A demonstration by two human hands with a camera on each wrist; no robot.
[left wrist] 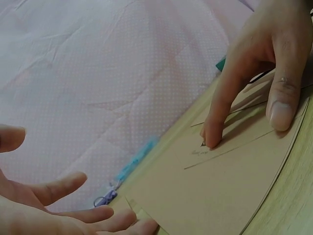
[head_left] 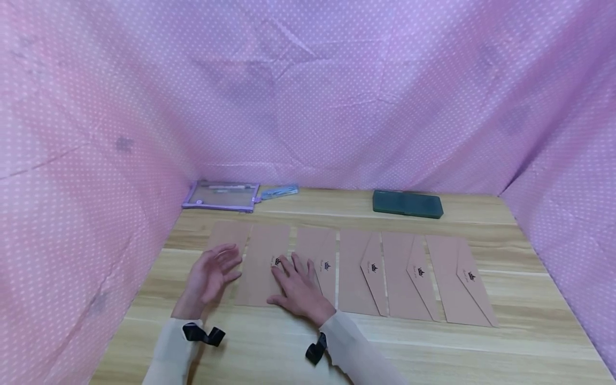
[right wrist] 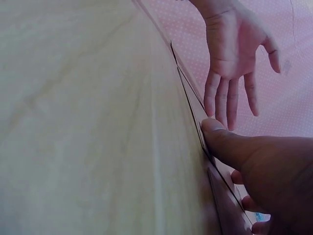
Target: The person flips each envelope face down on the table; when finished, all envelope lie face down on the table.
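Several brown paper envelopes lie side by side in a row on the wooden table, most with a crown and small writing on a pointed flap. Over the leftmost envelope (head_left: pixel 229 233) hovers my left hand (head_left: pixel 210 277), palm turned inward and fingers loosely spread, holding nothing. My right hand (head_left: pixel 299 287) rests with spread fingers on the second envelope (head_left: pixel 261 247), its fingertips by the printed crown and reaching toward the third envelope (head_left: pixel 312 240). In the left wrist view a fingertip of the right hand (left wrist: pixel 259 68) partly covers the print, and the thumb lies near the envelope's edge.
Along the back stand a purple-edged clear zip pouch (head_left: pixel 218 199) with pens inside, a light blue item (head_left: pixel 280 192) beside it, and a dark green case (head_left: pixel 407 204) farther right. More envelopes (head_left: pixel 353 267) continue rightward. Pink dotted cloth (head_left: pixel 308 117) walls the table on three sides.
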